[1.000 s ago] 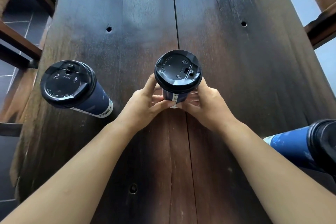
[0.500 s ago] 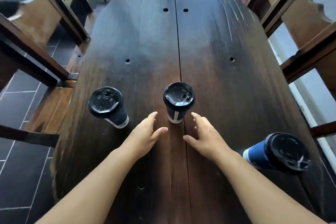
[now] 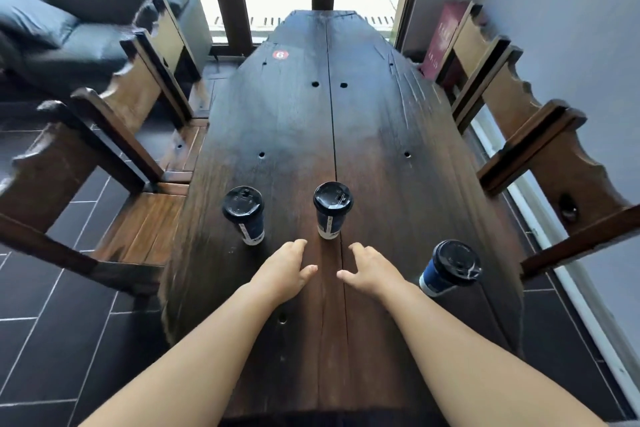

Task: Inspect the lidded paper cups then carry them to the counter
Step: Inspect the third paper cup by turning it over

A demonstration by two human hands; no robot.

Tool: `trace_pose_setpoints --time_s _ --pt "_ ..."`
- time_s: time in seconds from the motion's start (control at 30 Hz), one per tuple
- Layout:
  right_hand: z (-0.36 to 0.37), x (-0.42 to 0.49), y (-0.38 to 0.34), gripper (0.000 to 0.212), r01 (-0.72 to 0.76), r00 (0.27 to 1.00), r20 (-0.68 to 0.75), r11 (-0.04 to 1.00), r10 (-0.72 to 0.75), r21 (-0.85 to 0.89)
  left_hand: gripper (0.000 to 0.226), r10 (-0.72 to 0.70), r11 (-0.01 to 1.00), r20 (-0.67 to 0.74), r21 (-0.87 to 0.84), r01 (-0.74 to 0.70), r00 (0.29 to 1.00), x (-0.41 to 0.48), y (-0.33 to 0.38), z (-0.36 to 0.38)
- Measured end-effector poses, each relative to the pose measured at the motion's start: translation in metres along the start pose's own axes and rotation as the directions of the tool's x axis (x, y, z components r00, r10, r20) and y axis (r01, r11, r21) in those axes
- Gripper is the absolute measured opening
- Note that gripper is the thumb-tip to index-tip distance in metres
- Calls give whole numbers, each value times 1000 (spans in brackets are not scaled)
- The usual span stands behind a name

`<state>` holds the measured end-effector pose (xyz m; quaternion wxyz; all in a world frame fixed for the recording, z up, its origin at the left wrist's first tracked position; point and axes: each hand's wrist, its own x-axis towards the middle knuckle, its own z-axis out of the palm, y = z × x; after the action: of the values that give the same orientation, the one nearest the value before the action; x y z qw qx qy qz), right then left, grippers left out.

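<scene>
Three dark blue paper cups with black lids stand upright on a long dark wooden table [image 3: 374, 135]. The middle cup [image 3: 331, 210] is straight ahead of me, the left cup [image 3: 244, 214] stands near the table's left edge, and the right cup [image 3: 449, 268] stands near the right edge, closer to me. My left hand [image 3: 284, 270] and my right hand [image 3: 372, 269] hover side by side just short of the middle cup, fingers apart, holding nothing. Neither hand touches a cup.
Wooden chairs line both sides: one at the left [image 3: 69, 163] and one at the right [image 3: 554, 156], with more behind them. A dark sofa [image 3: 79, 35] sits at the far left. A red round sticker [image 3: 280, 54] marks the table's far end, before bright windows.
Both hands let go of the middle cup, which now stands on the table, and drew back toward me. The view has pulled back and tilted up, showing the whole table and chairs.
</scene>
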<state>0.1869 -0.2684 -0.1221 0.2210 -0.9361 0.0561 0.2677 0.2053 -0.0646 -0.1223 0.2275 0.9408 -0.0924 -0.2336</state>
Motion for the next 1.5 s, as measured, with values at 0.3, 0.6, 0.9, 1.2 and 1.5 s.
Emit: trace_pose_setpoints --time_s 0.3,0.6,0.9,1.2,1.5 --pt "5 -18 -8 64 10 1000 1 1000 -10 -20 66 -15 997 44 77 11 999 -21 1 1" --pt "-2 -41 25 59 -26 993 -114 989 42 144 52 123 987 63 100 -128 990 6 42 2" --pt "-18 -97 98 42 -120 959 -202 933 196 338 51 227 974 221 -45 -222 948 30 119 54" --pt "-75 -111 154 7 -40 816 -537 948 213 315 72 203 976 259 -129 -174 944 50 168 101" --pt "-86 -65 197 77 -26 947 -300 957 117 290 66 161 952 258 -294 -82 953 73 184 123"
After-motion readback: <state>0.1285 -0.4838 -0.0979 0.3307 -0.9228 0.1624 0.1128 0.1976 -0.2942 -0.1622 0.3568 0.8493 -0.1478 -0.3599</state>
